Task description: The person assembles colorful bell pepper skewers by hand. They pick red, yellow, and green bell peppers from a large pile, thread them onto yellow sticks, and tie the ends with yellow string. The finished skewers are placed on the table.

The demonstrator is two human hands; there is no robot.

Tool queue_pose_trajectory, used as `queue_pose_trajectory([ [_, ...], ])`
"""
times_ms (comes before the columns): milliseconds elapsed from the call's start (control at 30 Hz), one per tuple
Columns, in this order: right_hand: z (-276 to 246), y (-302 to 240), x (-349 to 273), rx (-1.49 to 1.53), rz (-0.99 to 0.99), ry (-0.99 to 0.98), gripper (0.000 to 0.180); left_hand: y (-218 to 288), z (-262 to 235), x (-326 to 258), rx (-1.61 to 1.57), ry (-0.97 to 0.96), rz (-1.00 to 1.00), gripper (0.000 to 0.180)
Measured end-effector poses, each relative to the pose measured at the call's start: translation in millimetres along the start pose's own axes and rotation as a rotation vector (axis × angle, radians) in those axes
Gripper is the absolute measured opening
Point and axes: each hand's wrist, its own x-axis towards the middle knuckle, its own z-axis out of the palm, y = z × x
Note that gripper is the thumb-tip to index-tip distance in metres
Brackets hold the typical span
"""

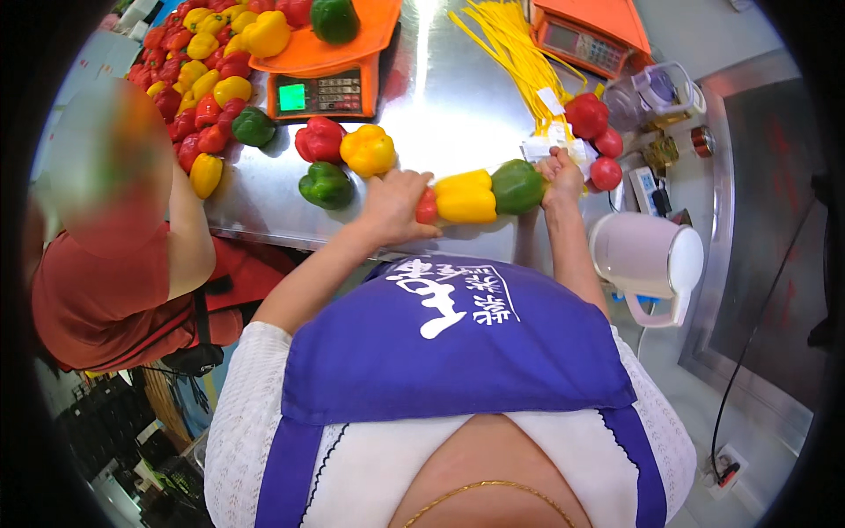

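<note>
A shiny steel table runs across the view, with a second person in a red shirt beside it on the left. Largest on it is the heap of red and yellow peppers at the far left, too many to count, then two orange scales, one bearing a yellow and a green pepper, and a white jug off the table's right edge. A bundle of yellow ties lies fanned at the back. Held at the near edge is a row of three peppers, red, yellow and green, seemingly packed together. The left hand clamps its fingers on the red end; the right hand closes its fingers at the green end. The peppers look firm, smooth and light, likely slippery under film, so gripping both ends suits them. Loose nearby are four peppers: two green, one red, one yellow. Three red ones sit at the right.
</note>
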Motion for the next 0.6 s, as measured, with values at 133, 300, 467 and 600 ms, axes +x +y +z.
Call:
queue_pose_trajectory([
  [133, -17.3, 9.4, 24.6, -0.098, -0.006, 0.027, 0.015, -5.0, 9.2, 6.9, -0.009, 0.020, 0.008, 0.082],
  [300, -29.4, 10.9, 27.0, -0.013, 0.017, 0.054, 0.019, 4.7, -4.9, 6.9, -0.038, -0.034, -0.017, 0.070],
  [467, -27.8, 7.3, 12.1, -0.121, 0.022, 0.038, 0.024, 4.5, 0.1, -0.2, -0.076, -0.051, -0.042, 0.072],
  [600, -25.1, 13.0, 25.1, -0.112, 0.066, 0.028, 0.024, 15.3, -3.8, 19.8, -0.047, -0.265, -0.044, 0.069],
])
